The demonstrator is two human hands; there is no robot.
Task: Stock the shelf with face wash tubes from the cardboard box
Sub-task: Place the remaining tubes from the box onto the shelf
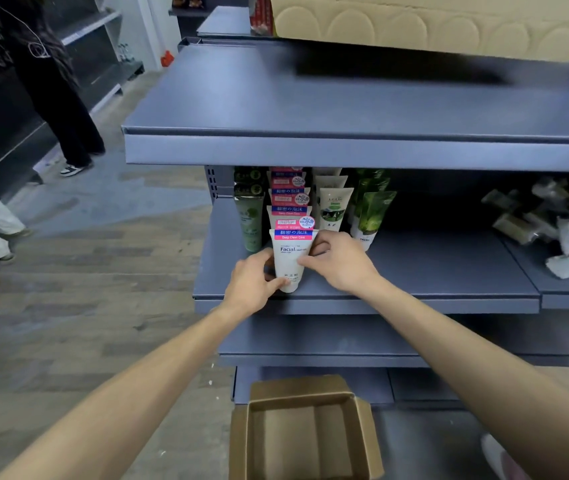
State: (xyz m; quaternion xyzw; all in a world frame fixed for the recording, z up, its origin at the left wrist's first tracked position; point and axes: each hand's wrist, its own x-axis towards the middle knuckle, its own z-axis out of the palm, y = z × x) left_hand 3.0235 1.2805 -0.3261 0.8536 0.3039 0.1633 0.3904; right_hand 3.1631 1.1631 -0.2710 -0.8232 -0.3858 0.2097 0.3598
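A white face wash tube (291,259) with a pink and blue top band stands cap down at the front of the middle shelf (432,271). My left hand (251,284) grips its lower left side and cap. My right hand (336,259) pinches its right edge. Behind it runs a row of matching tubes (290,202). On the floor below sits the open cardboard box (305,434); no tubes show inside it.
Green tubes (250,213) stand left of the row; white and green tubes (331,207) stand right. Loose packets (560,230) lie heaped at the shelf's right. A large carton (432,22) rests on the top shelf. A person (54,81) stands in the aisle at left.
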